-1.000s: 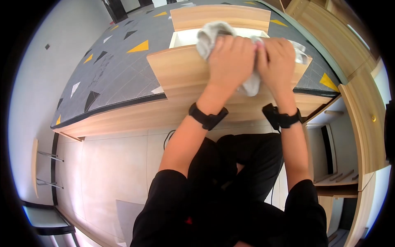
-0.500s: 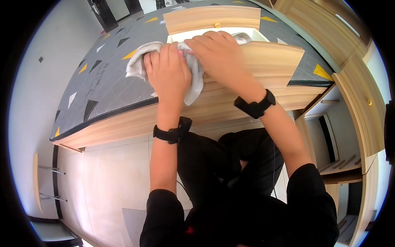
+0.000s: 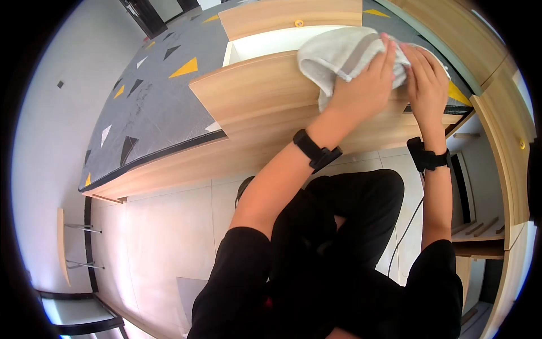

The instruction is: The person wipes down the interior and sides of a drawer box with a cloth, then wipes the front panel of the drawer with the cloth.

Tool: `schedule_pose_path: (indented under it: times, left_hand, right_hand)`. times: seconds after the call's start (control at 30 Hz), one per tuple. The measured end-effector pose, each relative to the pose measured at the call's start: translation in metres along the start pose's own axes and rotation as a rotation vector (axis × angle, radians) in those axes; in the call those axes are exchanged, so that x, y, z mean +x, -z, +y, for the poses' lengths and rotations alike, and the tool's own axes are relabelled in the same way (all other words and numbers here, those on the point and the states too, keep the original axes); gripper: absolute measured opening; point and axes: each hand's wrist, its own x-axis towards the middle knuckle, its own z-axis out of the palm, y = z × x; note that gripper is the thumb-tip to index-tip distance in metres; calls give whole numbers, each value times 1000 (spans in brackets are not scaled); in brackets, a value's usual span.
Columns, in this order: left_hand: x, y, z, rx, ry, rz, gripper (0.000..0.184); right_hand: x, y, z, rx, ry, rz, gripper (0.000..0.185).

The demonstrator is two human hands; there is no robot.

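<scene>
A light grey cloth (image 3: 333, 53) with a darker stripe drapes over the right end of a wooden drawer's front panel (image 3: 254, 93). My left hand (image 3: 367, 85) grips the cloth, its fingers bunched over the panel's top edge. Just to the right, my right hand (image 3: 427, 85) also holds the cloth, fingers curled into it near the panel's right corner. Part of the white drawer interior (image 3: 265, 45) shows left of the cloth. Both wrists wear black bands. The fabric hides the panel's right end.
The drawer lies on a grey mattress (image 3: 152, 107) patterned with yellow, white and black triangles, on a wooden bed frame (image 3: 169, 169). An open wooden cabinet (image 3: 485, 186) stands at the right. Pale floor tiles (image 3: 164, 226) and a thin black cable (image 3: 403, 240) are below.
Both hands have slid the cloth from the panel's left end to its right end. The cloth is spread wider now, and the panel's left corner is uncovered.
</scene>
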Motion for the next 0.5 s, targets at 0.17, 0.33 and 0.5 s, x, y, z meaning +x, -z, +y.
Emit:
schedule_pose_path:
  times: [0.17,0.33,0.5]
  left_hand:
    - [-39,20,7,-62,223,161,66]
    - [-92,69,-7,74,420,-352,63]
    - [-144,51,-18,161,426,-105,57]
  right_hand:
    - [-43,-6,-46,167,-262,90,25]
    - [-54,-22,-134,376,-156,-207,30]
    - [-55,-66,-156,497,-235,-123,46]
